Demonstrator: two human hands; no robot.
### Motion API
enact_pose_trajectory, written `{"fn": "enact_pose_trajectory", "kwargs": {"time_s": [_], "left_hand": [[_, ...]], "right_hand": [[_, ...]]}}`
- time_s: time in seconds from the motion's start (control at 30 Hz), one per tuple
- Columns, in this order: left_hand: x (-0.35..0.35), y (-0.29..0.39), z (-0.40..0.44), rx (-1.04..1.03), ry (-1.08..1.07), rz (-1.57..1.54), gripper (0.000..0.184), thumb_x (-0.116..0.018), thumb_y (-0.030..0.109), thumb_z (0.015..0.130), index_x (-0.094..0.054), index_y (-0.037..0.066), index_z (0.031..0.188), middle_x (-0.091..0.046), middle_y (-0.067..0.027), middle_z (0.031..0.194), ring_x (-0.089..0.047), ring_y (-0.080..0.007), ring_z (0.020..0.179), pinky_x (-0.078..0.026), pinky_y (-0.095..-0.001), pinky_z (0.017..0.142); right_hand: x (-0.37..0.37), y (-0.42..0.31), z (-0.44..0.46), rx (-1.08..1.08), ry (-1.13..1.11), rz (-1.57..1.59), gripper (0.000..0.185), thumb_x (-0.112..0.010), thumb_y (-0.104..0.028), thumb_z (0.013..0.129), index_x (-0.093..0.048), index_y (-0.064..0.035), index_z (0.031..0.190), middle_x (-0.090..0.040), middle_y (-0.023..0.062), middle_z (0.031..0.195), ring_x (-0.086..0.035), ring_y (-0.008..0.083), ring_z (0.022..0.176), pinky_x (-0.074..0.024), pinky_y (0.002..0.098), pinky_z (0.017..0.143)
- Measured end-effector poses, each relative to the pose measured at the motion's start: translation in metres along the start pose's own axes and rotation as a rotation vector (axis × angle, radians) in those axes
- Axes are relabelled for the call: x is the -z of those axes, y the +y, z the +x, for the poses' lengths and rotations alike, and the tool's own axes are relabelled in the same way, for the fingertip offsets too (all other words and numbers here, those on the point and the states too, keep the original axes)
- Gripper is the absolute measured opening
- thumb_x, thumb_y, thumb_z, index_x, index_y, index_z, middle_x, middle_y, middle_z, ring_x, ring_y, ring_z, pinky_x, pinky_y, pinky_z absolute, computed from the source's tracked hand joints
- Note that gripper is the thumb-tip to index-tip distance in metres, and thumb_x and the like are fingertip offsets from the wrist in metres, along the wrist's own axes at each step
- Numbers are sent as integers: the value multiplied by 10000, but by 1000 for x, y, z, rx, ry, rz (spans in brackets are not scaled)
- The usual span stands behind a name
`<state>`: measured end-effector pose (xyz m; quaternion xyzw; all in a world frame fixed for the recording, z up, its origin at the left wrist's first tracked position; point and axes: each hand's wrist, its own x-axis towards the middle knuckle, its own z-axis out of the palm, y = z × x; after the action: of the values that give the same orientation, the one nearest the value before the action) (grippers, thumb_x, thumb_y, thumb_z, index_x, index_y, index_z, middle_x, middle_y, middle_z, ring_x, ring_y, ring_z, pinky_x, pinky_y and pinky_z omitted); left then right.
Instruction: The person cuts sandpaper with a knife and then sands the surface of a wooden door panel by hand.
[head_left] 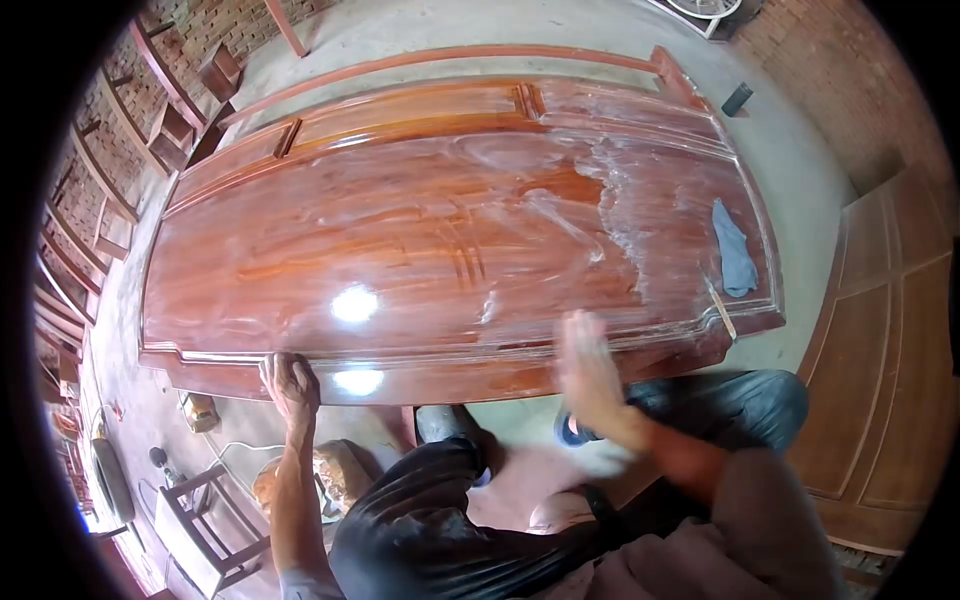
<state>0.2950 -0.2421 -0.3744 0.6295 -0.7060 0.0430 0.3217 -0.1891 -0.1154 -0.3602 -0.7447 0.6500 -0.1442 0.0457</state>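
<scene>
A large reddish-brown varnished wooden panel (400,230) with moulded borders lies in front of me, streaked with a whitish film. My left hand (290,385) is closed over its near edge at the left, with the fingers bent on the rim. My right hand (590,365) is over the near moulding right of centre; its fingers are stretched out and smeared by motion, and it holds nothing I can see. Whether its palm touches the wood, I cannot tell. A blue-grey cloth (735,250) lies on the panel's right end, beside a thin flat stick (720,308).
Curved wooden frames (120,130) line the left side. A small stool (205,530) stands at lower left, near a cable. At right, a panelled wooden board (880,360) leans by the brick wall. A dark cylinder (737,99) and a white fan (705,8) are beyond the panel.
</scene>
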Motion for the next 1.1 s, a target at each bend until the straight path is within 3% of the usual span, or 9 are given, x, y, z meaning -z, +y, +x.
{"fn": "enact_pose_trajectory", "kwargs": {"time_s": [0.1, 0.17, 0.3, 0.4, 0.53, 0.63, 0.83, 0.97, 1.1], "left_hand": [[1, 0, 2, -9, -20, 26, 73, -559, 58, 845, -568, 18, 905, -561, -180, 915, -525, -389, 945, -409, -506, 902], [1, -4, 4, -33, -52, 33, 81, -568, 67, 847, -569, 19, 913, -562, -180, 917, -525, -391, 948, -407, -507, 907], [-6, -14, 1, 22, -72, 42, 99, -574, 72, 852, -568, 24, 939, -561, -171, 917, -523, -391, 953, -401, -504, 922], [-6, -13, 1, 11, -57, 33, 67, -569, 54, 848, -567, 27, 909, -556, -163, 902, -528, -379, 944, -407, -492, 917], [3, -2, 6, -9, -38, 9, 40, -559, 42, 855, -567, 27, 891, -554, -163, 888, -529, -373, 914, -413, -488, 899], [2, -6, 8, 3, -86, -6, 50, -561, 34, 865, -570, 18, 912, -540, -168, 885, -519, -379, 923, -410, -489, 896], [-1, -10, 8, -5, -67, 26, 75, -568, 30, 857, -582, 18, 929, -553, -169, 912, -529, -377, 937, -415, -489, 901], [2, -10, 7, -25, -79, 22, 87, -573, 54, 854, -585, 18, 932, -557, -171, 915, -538, -381, 932, -416, -493, 908], [2, -6, 8, 2, -109, 3, 127, -574, 83, 858, -577, 9, 961, -551, -190, 945, -522, -398, 974, -412, -516, 917]], "right_hand": [[-35, -88, 41, 227, 35, 252, 642, -519, -83, 901, -392, 127, 1494, -377, 332, 1573, -324, 498, 1491, -233, 576, 1250], [-22, -64, 38, 304, -34, 290, 637, -535, -96, 919, -393, 125, 1499, -366, 333, 1582, -324, 491, 1495, -235, 574, 1248], [27, 58, -18, -21, -36, -53, 659, -519, -141, 942, -355, 132, 1520, -340, 343, 1596, -291, 488, 1514, -180, 583, 1267], [25, 36, -6, -153, 29, -81, 671, -536, -160, 975, -314, 140, 1532, -298, 353, 1612, -243, 518, 1522, -130, 595, 1274], [-16, -67, 66, 205, -21, 206, 755, -642, -158, 872, -352, 141, 1501, -348, 349, 1574, -301, 520, 1479, -205, 571, 1256], [16, -27, 66, 261, -109, 228, 697, -644, -134, 862, -409, 125, 1465, -415, 328, 1527, -345, 512, 1445, -257, 556, 1236], [12, 62, 2, -168, 82, -213, 770, -658, -177, 916, -316, 154, 1521, -299, 364, 1597, -228, 529, 1519, -165, 571, 1274], [-18, -50, 71, 148, 21, 148, 819, -711, -195, 866, -336, 140, 1513, -315, 358, 1585, -269, 520, 1497, -207, 568, 1258], [24, 17, 57, 244, 11, 163, 712, -703, -162, 873, -414, 106, 1466, -382, 314, 1557, -358, 503, 1429, -276, 558, 1220]]}}
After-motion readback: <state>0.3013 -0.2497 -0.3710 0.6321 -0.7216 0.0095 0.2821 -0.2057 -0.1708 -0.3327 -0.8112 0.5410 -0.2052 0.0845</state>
